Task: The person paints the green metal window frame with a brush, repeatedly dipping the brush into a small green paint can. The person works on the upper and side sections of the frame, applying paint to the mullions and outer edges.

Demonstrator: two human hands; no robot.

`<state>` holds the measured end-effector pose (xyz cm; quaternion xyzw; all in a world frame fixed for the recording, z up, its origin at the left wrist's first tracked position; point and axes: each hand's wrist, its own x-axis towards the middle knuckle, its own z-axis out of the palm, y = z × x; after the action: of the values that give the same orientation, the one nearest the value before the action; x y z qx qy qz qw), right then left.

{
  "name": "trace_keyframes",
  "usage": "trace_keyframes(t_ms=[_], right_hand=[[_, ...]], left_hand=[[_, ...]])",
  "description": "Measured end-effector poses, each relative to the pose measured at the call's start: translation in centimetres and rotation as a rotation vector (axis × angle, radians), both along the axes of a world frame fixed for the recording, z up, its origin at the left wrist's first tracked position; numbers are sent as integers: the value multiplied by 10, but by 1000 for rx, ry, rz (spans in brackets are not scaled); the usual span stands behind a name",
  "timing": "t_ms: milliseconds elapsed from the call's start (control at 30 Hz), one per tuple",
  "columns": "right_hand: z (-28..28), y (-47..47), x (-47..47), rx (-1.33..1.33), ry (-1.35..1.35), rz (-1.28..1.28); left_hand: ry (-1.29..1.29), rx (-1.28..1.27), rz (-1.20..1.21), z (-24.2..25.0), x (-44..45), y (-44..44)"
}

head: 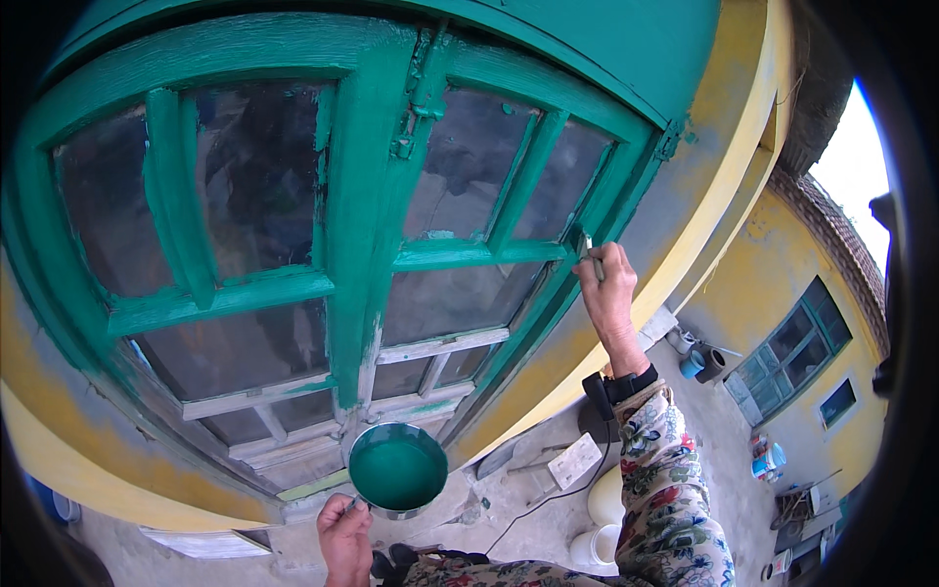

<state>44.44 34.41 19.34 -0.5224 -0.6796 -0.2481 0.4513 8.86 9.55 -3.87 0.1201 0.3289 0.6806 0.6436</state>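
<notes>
My right hand (609,286) grips a paintbrush (587,251) by its handle, with the bristles at the right side of a green wooden window frame (364,220). My left hand (345,539) holds a metal pot of green paint (398,467) by its handle at the rim, below the middle of the frame. The upper bars and the central post are coated green. Lower crossbars (442,345) show mostly bare, weathered wood with some green patches. A metal bolt (424,106) on the central post is green too. Green smears lie along the edges of several glass panes (469,165).
Yellow and grey wall surrounds the frame. A small wooden stool (574,461), a white bucket (596,545) and a dark cable (528,508) are on the ground below. Across the yard, a blue bucket (691,364) stands near a yellow building (763,249).
</notes>
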Motion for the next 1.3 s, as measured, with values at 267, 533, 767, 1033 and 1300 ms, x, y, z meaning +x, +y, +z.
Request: trace_keyframes(t_ms=[267,533,767,1033,1300], right_hand=[[27,27,16,154,-66,32],[5,4,15,35,77,35],[-3,18,-1,-106,45,11],[14,12,-6,-155,368,131],[47,9,-3,-445,580,137]], left_hand=[[41,-19,40,-1,0,1],[44,31,-7,0,-1,0],[89,-4,11,2,7,-2],[60,15,2,-7,7,-5],[80,6,3,-11,6,-3]])
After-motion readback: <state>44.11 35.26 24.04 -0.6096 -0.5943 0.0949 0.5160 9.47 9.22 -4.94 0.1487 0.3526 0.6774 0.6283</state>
